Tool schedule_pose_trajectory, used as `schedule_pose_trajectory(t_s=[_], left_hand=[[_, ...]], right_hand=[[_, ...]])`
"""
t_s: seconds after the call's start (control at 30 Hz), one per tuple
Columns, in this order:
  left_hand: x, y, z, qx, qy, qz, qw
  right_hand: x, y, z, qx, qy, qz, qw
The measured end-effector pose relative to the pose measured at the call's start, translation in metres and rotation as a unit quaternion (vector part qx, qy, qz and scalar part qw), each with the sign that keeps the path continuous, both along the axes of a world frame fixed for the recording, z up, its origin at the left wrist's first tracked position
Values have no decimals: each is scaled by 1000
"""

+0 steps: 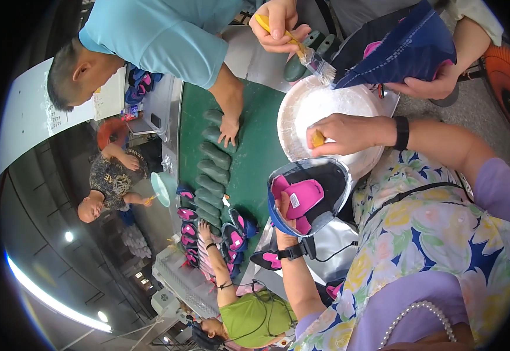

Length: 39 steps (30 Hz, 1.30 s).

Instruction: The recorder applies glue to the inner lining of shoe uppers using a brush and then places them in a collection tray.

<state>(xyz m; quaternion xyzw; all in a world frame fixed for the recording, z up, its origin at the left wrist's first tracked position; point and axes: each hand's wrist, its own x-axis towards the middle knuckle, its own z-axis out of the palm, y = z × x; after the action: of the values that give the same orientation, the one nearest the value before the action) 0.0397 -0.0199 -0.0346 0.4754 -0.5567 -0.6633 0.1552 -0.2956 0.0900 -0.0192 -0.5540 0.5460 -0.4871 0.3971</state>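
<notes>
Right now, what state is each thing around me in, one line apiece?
Blue fabric upper: open, held in the left hand.
Yellow-handled brush: gripped in the right hand, bristles hidden.
White bucket: open, white contents inside.
Co-worker's brush: bristles whitened.
Green forms: lying in a row.
Tube light: lit.
Orange fan: spinning or not, can't tell.

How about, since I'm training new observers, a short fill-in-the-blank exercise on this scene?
1. The left hand holds a blue piece partly lined in bright ____.
2. The right hand grips a handle coloured ____.
3. The tub holds something coloured ____.
4. The tabletop is coloured ____.

Missing words: pink; yellow; white; green.
</notes>
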Motion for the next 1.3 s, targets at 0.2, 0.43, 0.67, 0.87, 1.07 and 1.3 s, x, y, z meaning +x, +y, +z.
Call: schedule_pose_trajectory(t_s=[0.2, 0.43, 0.67, 0.87, 1.07, 1.3], left_hand=[[-6, 11, -2, 62, 141, 116, 981], [-16, 0, 21, -22, 130, 179, 975], [11, -9, -4, -138, 68, 167, 974], [56, -2, -18, -431, -258, 39, 864], [112, -41, -78, 20, 133, 456, 880], [182, -112, -145, -65, 164, 400, 900]], right_hand=[[7, -7, -9, -100, 11, -21, 995], [9, 12, -7, -1, -86, -56, 995], [41, 6, 15, -68, -49, -6, 997], [20, 9, 1, -55, -81, -153, 983], [22, 20, -16, 33, -20, -132, 991], [39, 11, -41, 107, 2, -106, 989]])
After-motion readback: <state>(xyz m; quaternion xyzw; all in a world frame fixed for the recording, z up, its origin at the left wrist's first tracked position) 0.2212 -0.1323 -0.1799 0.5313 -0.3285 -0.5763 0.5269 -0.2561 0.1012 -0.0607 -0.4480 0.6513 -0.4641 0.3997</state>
